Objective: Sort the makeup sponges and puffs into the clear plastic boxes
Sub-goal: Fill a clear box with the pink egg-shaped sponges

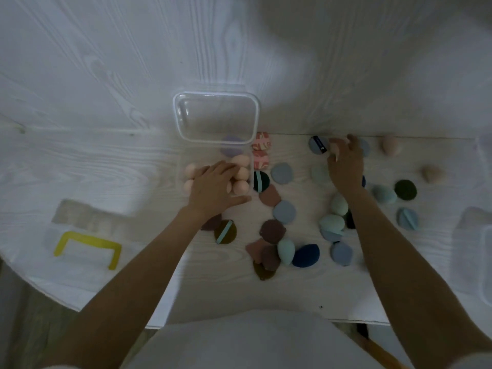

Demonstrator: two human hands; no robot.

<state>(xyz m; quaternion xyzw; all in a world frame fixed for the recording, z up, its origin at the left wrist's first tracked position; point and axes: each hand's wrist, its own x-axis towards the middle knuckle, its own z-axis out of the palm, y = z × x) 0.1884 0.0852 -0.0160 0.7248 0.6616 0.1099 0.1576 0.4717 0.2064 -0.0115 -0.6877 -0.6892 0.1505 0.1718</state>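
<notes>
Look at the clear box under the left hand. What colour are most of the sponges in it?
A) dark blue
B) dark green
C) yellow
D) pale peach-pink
D: the sponges in the clear box beneath the left hand are nearly all pale peach-pink, with one lilac puff at the far end.

Surface: white wood-grain table (306, 294), meeting a white wood-grain wall behind.
Centre back: clear plastic box (183, 166) with peach sponges (241, 159) and a lilac puff (231, 147) inside; clear lid (215, 117) leaning upright behind it.
Beside box, right: two pink patterned puffs (261, 141), dark green puff with pale strap (261, 181).
Middle: scattered blue, brown, olive puffs; teal sponge (286, 250) touching navy sponge (306, 255).
Far right: beige sponges (391, 145), dark green puff (405, 190).
Left: yellow-edged clear lid (87, 247).
Right edge: another clear box (486, 265), partly cut off.
</notes>
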